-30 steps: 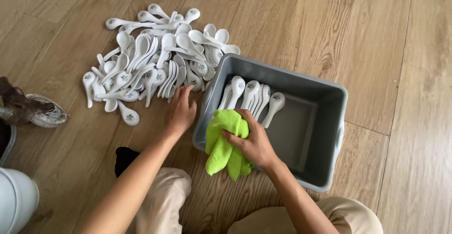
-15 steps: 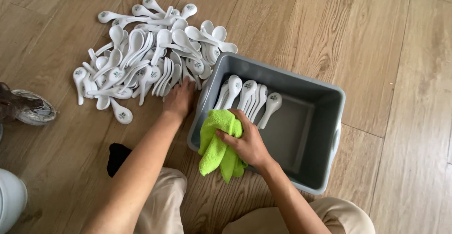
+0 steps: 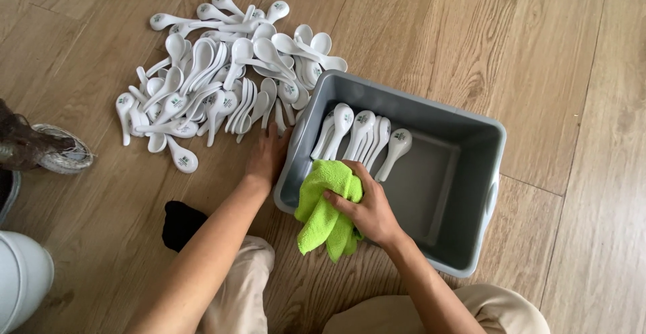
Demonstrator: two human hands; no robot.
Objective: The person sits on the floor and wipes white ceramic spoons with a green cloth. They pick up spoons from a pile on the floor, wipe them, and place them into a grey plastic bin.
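On the wooden floor, seen from the head camera, the left hand (image 3: 267, 157) reaches open-fingered into the spoon pile (image 3: 222, 78), holding nothing. Right hand (image 3: 367, 206) clutches the green cloth (image 3: 326, 206) over the grey bin (image 3: 471, 172); best lift 1 spoon by its handle.

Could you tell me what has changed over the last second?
The left hand slid forward to the near edge of the pile of white ceramic soup spoons. The right hand still grips the lime-green microfibre cloth over the grey plastic tub's rim.

White spoons (image 3: 222, 71), lime-green cloth (image 3: 326, 203), grey tub (image 3: 431, 108)
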